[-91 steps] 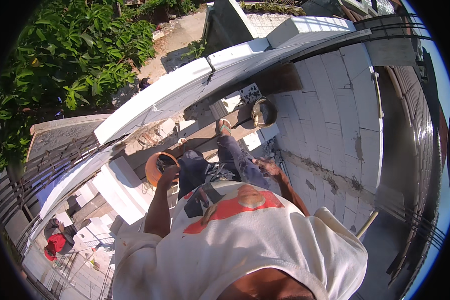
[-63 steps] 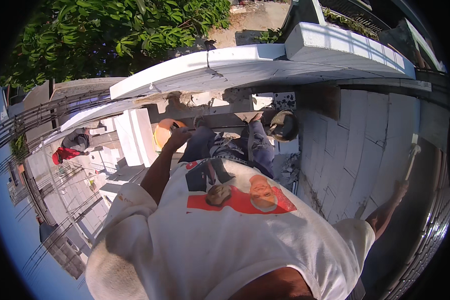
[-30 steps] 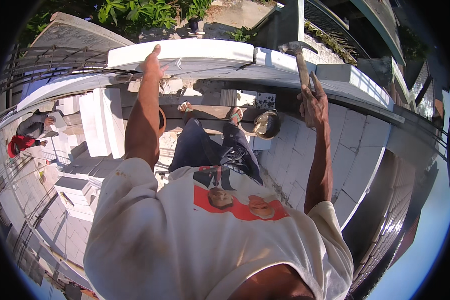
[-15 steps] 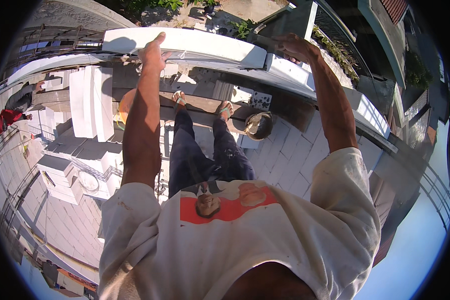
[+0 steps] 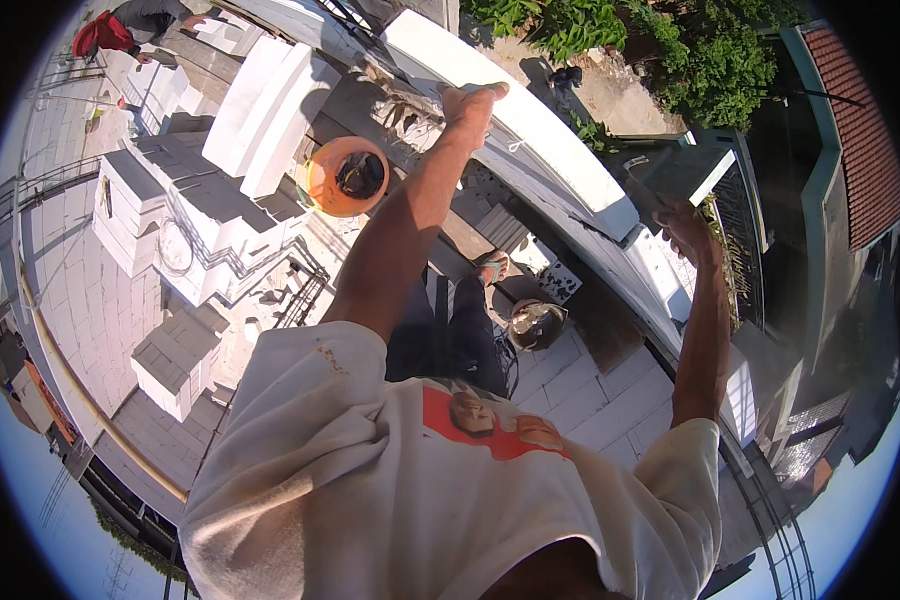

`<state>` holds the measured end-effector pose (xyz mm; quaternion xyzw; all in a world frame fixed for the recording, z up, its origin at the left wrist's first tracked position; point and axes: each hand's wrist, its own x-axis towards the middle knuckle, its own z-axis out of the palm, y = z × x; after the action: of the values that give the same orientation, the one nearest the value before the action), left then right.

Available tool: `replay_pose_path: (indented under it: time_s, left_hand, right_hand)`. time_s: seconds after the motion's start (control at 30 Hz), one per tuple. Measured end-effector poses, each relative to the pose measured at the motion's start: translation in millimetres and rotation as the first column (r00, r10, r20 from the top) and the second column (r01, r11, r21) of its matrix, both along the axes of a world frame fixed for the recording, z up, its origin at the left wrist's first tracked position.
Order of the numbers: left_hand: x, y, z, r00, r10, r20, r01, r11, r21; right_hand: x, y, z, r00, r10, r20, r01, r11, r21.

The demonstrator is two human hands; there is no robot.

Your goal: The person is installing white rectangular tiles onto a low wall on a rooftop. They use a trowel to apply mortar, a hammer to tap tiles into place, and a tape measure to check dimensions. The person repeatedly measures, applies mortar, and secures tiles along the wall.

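A long white moulding piece (image 5: pixel 540 120) lies slantwise along the top of the wall, from upper middle toward the right. My left hand (image 5: pixel 470 115) grips its near edge, with a finger reaching over the top face. Just past the piece's right end is my right hand (image 5: pixel 688 230), fingers curled round a dark flat tool (image 5: pixel 646 190). The tool lies in shade and its exact kind is hard to make out. White blocks (image 5: pixel 660 265) continue along the wall below that hand.
An orange bucket (image 5: pixel 345 178) stands left of my left forearm; a dark bucket (image 5: pixel 537 325) is near my feet. White moulding pieces (image 5: pixel 265 115) and stacked blocks (image 5: pixel 175 360) are at left. Another person (image 5: pixel 140 20) is at upper left. Greenery (image 5: pixel 710 60) grows beyond the wall.
My view has turned, so the wall and the moulding now slant down to the right. My left hand stays on the moulding; my right hand remains near its right end, now lower in view.
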<state>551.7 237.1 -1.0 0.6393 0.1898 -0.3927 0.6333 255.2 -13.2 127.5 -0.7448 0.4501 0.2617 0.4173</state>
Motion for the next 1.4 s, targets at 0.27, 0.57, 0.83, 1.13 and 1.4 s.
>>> replay_pose_path:
  time_s: [0.27, 0.57, 0.83, 1.13, 1.4]
  left_hand:
    - [27, 22, -6, 0.957, 0.154, 0.244, -0.133, 0.986, -0.097]
    - [147, 80, -26, 0.954, -0.224, 0.198, 0.215, 0.974, 0.068]
    - [120, 64, -57, 0.996, -0.053, 0.067, 0.062, 0.987, -0.150]
    - [113, 58, -49, 0.991, 0.040, 0.126, -0.039, 0.999, -0.013]
    - [105, 54, -53, 0.964, 0.206, 0.165, -0.139, 0.927, -0.347]
  right_hand:
    - [-39, 90, 15, 0.895, 0.190, 0.403, 0.050, 0.857, -0.514]
    - [20, 242, -75, 0.711, 0.313, 0.629, -0.286, 0.947, -0.148]
    - [127, 283, -164, 0.848, 0.433, 0.307, -0.401, 0.901, -0.164]
    - [225, 251, -198, 0.869, 0.475, 0.137, -0.443, 0.872, -0.209]
    - [154, 262, -153, 0.958, -0.008, 0.286, -0.082, 0.950, 0.303]
